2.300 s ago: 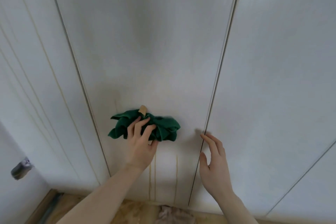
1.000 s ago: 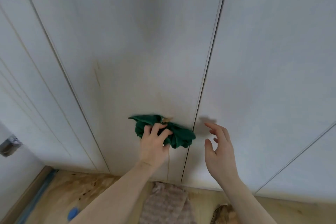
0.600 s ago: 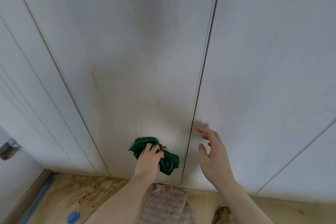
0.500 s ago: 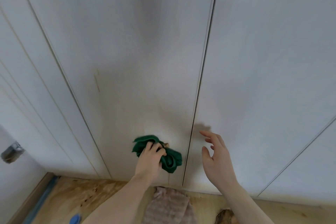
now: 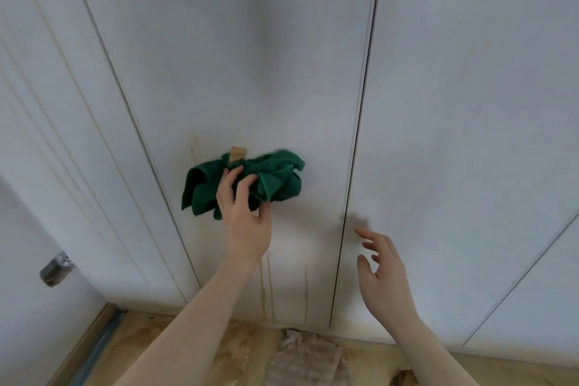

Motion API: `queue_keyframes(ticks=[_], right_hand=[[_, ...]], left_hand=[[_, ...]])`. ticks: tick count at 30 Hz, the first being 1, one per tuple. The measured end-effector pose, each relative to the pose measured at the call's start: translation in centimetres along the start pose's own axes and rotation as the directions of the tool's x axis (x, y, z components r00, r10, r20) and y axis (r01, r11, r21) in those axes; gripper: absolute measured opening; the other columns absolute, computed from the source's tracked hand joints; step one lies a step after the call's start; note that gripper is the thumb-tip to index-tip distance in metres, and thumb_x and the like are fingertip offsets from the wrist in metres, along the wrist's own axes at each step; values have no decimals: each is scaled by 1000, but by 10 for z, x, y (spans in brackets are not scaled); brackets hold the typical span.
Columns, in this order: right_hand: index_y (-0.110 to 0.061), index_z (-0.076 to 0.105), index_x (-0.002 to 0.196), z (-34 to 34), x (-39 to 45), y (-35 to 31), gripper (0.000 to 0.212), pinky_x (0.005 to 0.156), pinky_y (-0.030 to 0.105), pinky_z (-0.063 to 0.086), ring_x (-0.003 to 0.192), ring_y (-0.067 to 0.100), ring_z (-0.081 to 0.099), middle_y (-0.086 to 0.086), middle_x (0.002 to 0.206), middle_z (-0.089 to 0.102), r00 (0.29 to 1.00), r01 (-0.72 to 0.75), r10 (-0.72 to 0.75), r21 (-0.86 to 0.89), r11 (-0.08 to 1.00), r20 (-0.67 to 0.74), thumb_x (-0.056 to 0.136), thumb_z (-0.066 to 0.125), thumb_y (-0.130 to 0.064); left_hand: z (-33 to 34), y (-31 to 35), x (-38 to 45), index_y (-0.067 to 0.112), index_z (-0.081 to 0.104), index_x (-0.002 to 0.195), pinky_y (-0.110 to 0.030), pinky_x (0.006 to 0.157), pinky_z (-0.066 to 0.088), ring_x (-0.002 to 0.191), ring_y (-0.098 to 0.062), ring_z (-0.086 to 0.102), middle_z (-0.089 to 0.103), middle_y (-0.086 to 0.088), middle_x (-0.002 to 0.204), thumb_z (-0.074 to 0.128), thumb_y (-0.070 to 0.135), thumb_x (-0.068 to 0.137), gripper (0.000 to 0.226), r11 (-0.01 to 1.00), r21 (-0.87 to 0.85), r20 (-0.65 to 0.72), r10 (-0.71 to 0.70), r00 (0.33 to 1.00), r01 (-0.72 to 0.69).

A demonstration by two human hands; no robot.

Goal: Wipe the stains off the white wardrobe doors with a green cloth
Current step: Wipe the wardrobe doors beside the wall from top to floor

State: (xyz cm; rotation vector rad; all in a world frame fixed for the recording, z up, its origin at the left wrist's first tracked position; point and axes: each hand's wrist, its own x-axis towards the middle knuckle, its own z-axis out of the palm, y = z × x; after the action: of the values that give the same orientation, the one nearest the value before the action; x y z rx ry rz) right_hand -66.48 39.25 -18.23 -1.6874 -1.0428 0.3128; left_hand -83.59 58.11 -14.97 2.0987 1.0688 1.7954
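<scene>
The left hand sits just left of centre frame, fingers curled into a bunched green cloth and holding it against the middle wardrobe door. The cloth is crumpled into folds that spread to either side of the fingers, more of it showing to the right. A small tan tag stands at the cloth's upper edge, touching it; whether it belongs to the cloth or to the door cannot be told. Faint yellowish streaks mark the door just above and to the left of the cloth. Below the hand, in the lower centre of the frame, several thin brownish drip lines run vertically down to the door's bottom edge. The right hand is in the lower right of centre, in front of the right-hand door, fingers spread apart and loosely bent, holding nothing; contact with the door cannot be confirmed, though a shadow falls on the panel just above the fingertips. A dark vertical gap separates the middle and right doors. At the left edge a further door panel is in view, and beside it a small metal fitting on the adjoining white surface. Along the bottom of the frame lies a wooden floor, with a pinkish-brown ribbed fabric on it at bottom centre.
</scene>
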Motion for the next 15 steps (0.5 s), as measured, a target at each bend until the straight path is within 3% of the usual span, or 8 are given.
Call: queue_keyframes(ticks=[2, 5, 8, 11, 15], right_hand=[[-35, 58, 131, 4, 1, 1, 48, 88, 9, 42, 122, -1, 54, -25, 129, 53, 1000, 14, -14, -3, 1000, 6, 99, 52, 0], [-34, 58, 132, 10, 8, 5, 47, 90, 8, 41, 122, -1, 53, -23, 129, 54, 1000, 19, -18, -21, 1000, 21, 99, 52, 0], [-32, 58, 133, 18, 14, 11, 48, 91, 4, 39, 122, -2, 53, -20, 129, 54, 999, 27, -26, -49, 998, 40, 98, 51, 0], [-31, 58, 134, 28, 21, 17, 50, 94, 2, 37, 122, -3, 52, -18, 128, 54, 998, 25, -20, -67, 997, 64, 98, 49, 2], [-32, 57, 135, 41, 26, 24, 52, 101, 10, 37, 123, -4, 50, -18, 129, 54, 995, 41, -32, -93, 995, 96, 97, 49, 4]], left_hand=[[1, -19, -18, 6, 62, 130, -56, 123, 29, 150, -35, 32, 41, -11, 153, 78, 0, 88, 46, 1000, 18, 75, -3, 997, 2], [3, -46, -43, 9, 65, 126, -51, 119, 34, 142, -35, 38, 44, -8, 147, 81, 4, 84, 44, 995, 99, 155, -10, 988, -5], [5, -67, -66, 11, 70, 114, -52, 95, 50, 120, -37, 45, 51, -6, 129, 87, 3, 76, 43, 978, 210, 227, -35, 973, -14], [11, -85, -85, 15, 69, 104, -48, 71, 52, 100, -32, 42, 51, -5, 112, 89, 0, 67, 44, 959, 282, 323, -62, 944, -34], [17, -107, -109, 16, 68, 93, -44, 64, 47, 93, -27, 37, 51, -5, 104, 84, -4, 64, 39, 937, 348, 424, -124, 897, -35]])
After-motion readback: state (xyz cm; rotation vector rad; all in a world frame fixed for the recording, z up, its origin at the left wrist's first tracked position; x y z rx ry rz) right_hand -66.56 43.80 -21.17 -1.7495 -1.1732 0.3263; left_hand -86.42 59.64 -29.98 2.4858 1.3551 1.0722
